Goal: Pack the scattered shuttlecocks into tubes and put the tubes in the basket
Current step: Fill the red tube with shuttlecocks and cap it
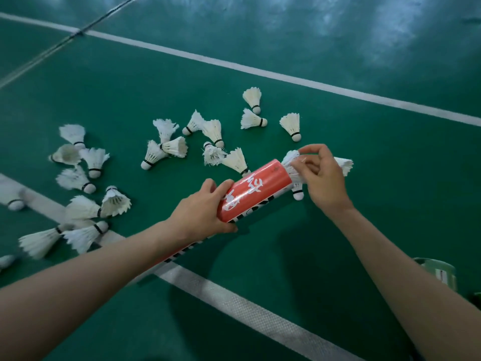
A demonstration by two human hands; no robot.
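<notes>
Shuttlecocks (296,165), light and easily crushed, enter the tube (257,190) gripped by the left hand (200,214), right hand (321,175) pinching feathers.

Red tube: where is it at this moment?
Head view, centre: the left hand grips the red tube, its open end against the shuttlecocks that the right hand pinches.

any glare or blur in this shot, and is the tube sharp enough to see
Head view: pale glare patches on the green floor at top right; the shuttlecocks at the left edge are smeared by blur; the red tube, left hand and right hand look fairly sharp; a soft shadow falls on the floor under the arms.
</notes>
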